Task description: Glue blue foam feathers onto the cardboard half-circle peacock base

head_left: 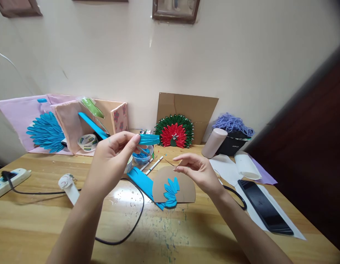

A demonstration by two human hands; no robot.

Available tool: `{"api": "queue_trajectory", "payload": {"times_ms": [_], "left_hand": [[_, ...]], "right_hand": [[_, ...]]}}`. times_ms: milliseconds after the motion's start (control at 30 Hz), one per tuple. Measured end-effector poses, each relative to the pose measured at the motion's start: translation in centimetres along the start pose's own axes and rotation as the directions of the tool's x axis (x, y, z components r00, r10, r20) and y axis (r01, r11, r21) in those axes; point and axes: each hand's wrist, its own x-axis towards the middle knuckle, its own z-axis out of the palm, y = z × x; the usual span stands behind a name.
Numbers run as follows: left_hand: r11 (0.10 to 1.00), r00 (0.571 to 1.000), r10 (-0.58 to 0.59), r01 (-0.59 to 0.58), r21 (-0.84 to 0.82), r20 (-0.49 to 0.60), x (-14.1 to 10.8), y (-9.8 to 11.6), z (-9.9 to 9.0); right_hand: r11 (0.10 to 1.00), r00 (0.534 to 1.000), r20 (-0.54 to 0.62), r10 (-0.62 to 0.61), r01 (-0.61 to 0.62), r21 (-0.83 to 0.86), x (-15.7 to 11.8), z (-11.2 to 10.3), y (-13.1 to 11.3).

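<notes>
My left hand [119, 152] is closed, pinching a short pleated piece of blue ribbon [149, 139] between thumb and fingers, raised above the table. To its right, my right hand [198, 170] pinches a thin, dark, needle-like piece [169, 162] that points up and left towards the ribbon. Below lies a rounded piece of cardboard [185, 189] with several blue ribbon petals [171, 189] fanned out on it. A wide strip of blue ribbon [141, 179] runs partly under the cardboard.
A red and green petal fan [174, 134] leans on a cardboard sheet [186, 104] at the back. Left are a blue petal fan [46, 134], a white glue gun [69, 187] and a black cable [142, 205]. A phone [264, 207] and scissors [237, 194] lie right.
</notes>
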Motion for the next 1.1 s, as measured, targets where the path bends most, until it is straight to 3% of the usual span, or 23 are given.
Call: {"api": "queue_trajectory", "payload": {"times_ms": [200, 400, 500, 600, 667, 733, 900, 1100], "left_hand": [[1.000, 1.000, 0.013, -0.013, 0.019, 0.004, -0.5, 0.4, -0.2], [0.999, 1.000, 0.002, -0.002, 0.052, -0.017, -0.6, 0.7, -0.2], [0.998, 0.999, -0.016, 0.018, 0.056, -0.036, -0.4, 0.6, -0.6], [0.997, 0.999, -0.030, 0.032, 0.065, -0.026, 0.0, 0.1, -1.0], [0.997, 1.000, -0.024, 0.023, 0.077, 0.019, 0.4, -0.5, -1.1], [0.995, 0.996, -0.014, 0.005, 0.097, 0.083, 0.9, -1.4, -1.1], [0.997, 0.981, -0.048, 0.035, 0.068, 0.187, 2.7, -5.0, -0.6], [0.993, 0.968, -0.097, 0.111, -0.046, 0.231, 3.7, -7.7, -0.2]], "right_hand": [[0.988, 0.997, 0.072, 0.007, -0.018, 0.154, -0.1, 0.0, -0.4], [0.991, 0.998, 0.045, 0.044, -0.050, 0.127, 0.2, 0.1, 0.0], [1.000, 1.000, 0.006, -0.003, 0.003, 0.026, 2.5, 1.1, 0.8], [0.964, 0.986, -0.058, -0.154, 0.137, -0.229, 6.8, 2.9, 2.0], [0.887, 0.986, -0.032, -0.165, 0.134, -0.441, 9.8, 4.3, 2.9], [0.774, 0.992, 0.075, -0.098, 0.124, -0.620, 12.1, 5.8, 4.0], [0.744, 0.985, 0.170, -0.016, 0.125, -0.657, 14.4, 8.0, 6.9], [0.808, 0.974, 0.226, -0.013, 0.144, -0.572, 13.7, 7.4, 7.5]]}}
